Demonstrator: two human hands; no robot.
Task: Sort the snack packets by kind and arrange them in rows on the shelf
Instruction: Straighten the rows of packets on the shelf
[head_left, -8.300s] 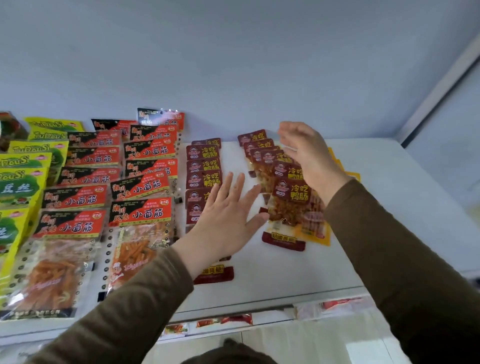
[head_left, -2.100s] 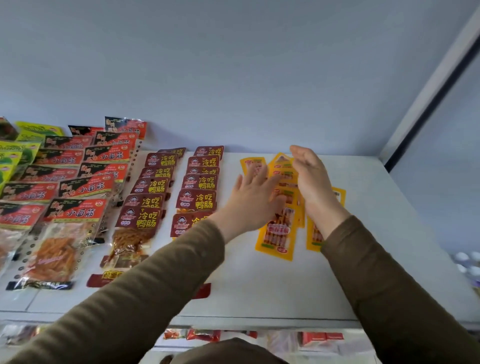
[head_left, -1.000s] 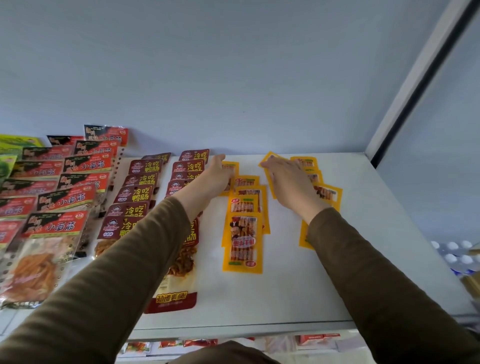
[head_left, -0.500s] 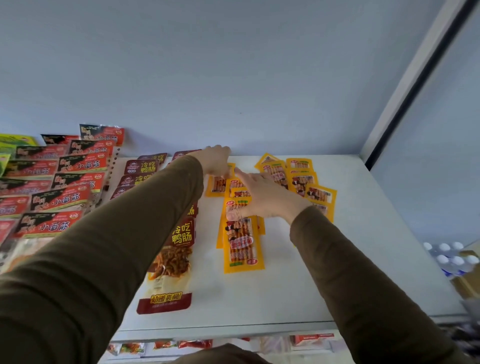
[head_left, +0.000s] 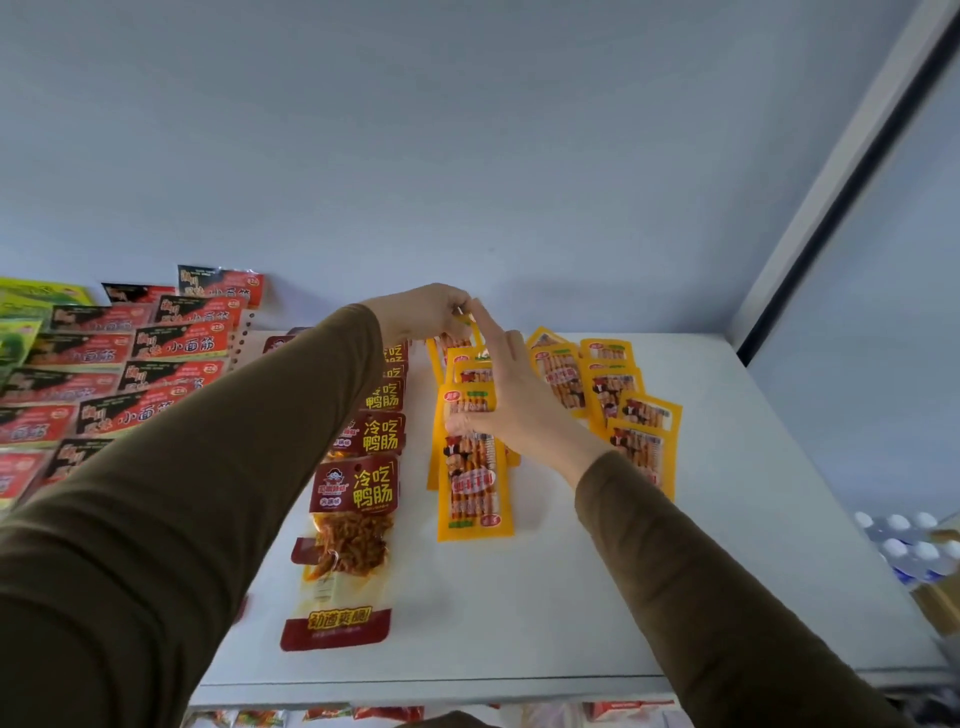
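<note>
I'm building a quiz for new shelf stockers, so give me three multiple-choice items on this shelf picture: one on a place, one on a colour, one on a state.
1. Where do the yellow packets lie relative to the maroon packets?
A. To their right
B. To their left
C. On top of them

2. What colour are the person's sleeves?
A. White
B. Olive-brown
C. Blue

3. What is the left hand doing?
A. Hanging idle off the shelf
B. Pinching a yellow packet at the back of the row
C. Lying flat on a red-and-black packet

Key: 1 A, the yellow rows sit on the right side of the white shelf; 2 B, both forearms show it; 3 B, its fingers close on the packet's top edge.
</note>
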